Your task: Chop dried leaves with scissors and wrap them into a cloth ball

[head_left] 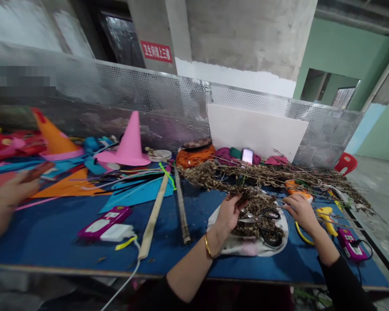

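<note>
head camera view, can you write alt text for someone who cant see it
A person's left hand and right hand handle dried plants over a white sheet on a blue table, black-handled scissors lying among them. A pink cone, an orange cone and another person's hand are at left.

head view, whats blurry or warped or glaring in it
Head view: the other person's hand at the left looks soft; the pillar leans, probably wide-lens tilt; pale sheen on the perforated panel; the phone screen is bright and pixelated.
</note>
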Motion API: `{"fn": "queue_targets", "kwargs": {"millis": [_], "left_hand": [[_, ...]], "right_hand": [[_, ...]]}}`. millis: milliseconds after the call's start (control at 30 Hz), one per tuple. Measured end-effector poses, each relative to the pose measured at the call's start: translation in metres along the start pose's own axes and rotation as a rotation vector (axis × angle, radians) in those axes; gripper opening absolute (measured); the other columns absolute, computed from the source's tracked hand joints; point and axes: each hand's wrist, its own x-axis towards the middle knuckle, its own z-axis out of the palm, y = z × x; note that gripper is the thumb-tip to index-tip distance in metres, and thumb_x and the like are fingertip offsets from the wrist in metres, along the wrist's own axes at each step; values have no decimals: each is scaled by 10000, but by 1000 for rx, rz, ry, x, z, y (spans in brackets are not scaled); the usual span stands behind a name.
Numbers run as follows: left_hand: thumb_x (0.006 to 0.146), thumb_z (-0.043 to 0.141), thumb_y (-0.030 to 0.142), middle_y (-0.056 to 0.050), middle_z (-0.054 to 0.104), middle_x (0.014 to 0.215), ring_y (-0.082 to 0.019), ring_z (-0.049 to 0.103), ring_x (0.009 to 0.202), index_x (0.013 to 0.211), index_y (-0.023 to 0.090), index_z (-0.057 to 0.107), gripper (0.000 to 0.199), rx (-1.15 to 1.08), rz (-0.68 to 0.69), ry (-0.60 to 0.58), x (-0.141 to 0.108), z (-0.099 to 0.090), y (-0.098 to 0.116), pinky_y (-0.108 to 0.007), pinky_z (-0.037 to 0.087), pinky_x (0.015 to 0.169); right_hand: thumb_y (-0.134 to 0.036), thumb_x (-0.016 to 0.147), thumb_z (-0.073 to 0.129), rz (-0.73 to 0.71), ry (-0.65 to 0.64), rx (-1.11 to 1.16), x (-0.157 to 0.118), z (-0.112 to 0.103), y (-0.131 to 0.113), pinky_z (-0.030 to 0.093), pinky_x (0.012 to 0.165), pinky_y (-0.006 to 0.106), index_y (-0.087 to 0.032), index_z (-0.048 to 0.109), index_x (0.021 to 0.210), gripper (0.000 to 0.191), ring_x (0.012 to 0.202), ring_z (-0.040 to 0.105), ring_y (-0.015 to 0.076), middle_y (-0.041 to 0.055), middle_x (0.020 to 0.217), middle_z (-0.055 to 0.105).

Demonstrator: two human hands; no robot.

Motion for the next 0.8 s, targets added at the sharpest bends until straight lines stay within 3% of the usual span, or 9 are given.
{"fn": "queue_targets", "kwargs": {"millis": [233,433,600,733,800], "left_hand": [[636,690,206,-36,699,832,-198,661,814,733,217,584,144,2,-17,19,-4,3,3,-336,562,725],[657,694,201,-21,685,826,-166,650,743,760,200,584,150,-29,-79,22,-8,6,4,-307,558,703],[696,698,251,-27,681,784,-163,663,685,815,181,588,176,74,-127,-34,-11,6,9,-304,544,691],[659,742,288,-25,669,834,-153,647,725,914,174,598,314,160,-41,45,-13,3,8,-266,499,661],[642,754,308,6,643,787,-122,601,705,851,172,605,290,212,56,132,-14,3,6,-229,454,641]], "right_hand": [[-362,969,400,169,94,-45,1,5,-9,379,631,235,-216,668,955,305,743,603,150,41,865,656],[-374,964,415,195,126,-150,2,0,-9,348,612,216,-226,676,956,301,708,590,127,22,839,650],[-371,965,398,205,99,-174,-2,0,-8,330,576,221,-221,676,952,316,647,570,116,24,835,645],[-369,964,397,212,110,-198,-3,2,-7,314,557,229,-216,674,973,316,626,557,115,26,840,649],[-367,964,398,208,122,-216,-2,2,-8,311,557,231,-216,674,975,315,623,554,117,29,835,649]]}}
